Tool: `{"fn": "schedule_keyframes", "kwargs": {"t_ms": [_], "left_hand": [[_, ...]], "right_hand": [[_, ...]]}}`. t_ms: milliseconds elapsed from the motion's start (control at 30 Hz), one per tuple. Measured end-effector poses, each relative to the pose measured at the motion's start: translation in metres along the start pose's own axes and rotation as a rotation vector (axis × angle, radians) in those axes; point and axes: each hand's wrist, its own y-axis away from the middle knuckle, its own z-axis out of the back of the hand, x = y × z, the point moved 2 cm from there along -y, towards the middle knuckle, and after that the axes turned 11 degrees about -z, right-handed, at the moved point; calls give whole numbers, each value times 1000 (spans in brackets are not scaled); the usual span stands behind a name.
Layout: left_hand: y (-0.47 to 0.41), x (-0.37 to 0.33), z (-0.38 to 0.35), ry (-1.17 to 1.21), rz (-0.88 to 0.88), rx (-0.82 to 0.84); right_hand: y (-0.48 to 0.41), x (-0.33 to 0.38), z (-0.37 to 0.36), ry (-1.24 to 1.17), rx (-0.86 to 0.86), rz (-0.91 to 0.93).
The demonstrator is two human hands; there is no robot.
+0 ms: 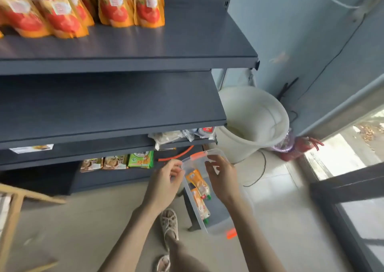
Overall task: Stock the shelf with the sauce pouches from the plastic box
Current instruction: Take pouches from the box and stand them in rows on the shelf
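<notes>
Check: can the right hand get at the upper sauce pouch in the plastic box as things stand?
Probably yes. The right hand hovers at the plastic box rim, just above the upper sauce pouch. No lid appears to cover the pouches, though motion blur leaves that uncertain.

Two bare forearms reaching forward and down from the bottom of the frame, converging toward the centre. Left hand (166,178) turned back-of-hand up, wrist slightly bent, fingers (176,169) curled loosely inward with thumb and fingertips close together in a pinch-like pose. Right hand (221,173) just beside it, a narrow gap between the two, back of hand up, fingers spread and bent downward, thumb angled toward the left hand. Below, one leg extended forward, both feet in pale woven sandals (169,222), one ahead of the other.
</notes>
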Motion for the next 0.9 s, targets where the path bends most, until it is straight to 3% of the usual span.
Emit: {"fn": "schedule_keyframes", "kwargs": {"t_ms": [333, 467, 900], "left_hand": [[27, 9, -87, 54, 201, 14], [25, 29, -138, 91, 333, -16], [16, 181, -329, 85, 878, -418]], "right_hand": [[7, -93, 22, 44, 43, -184], [-19, -132, 18, 25, 137, -249], [-138, -302, -90, 83, 533, -371]]}}
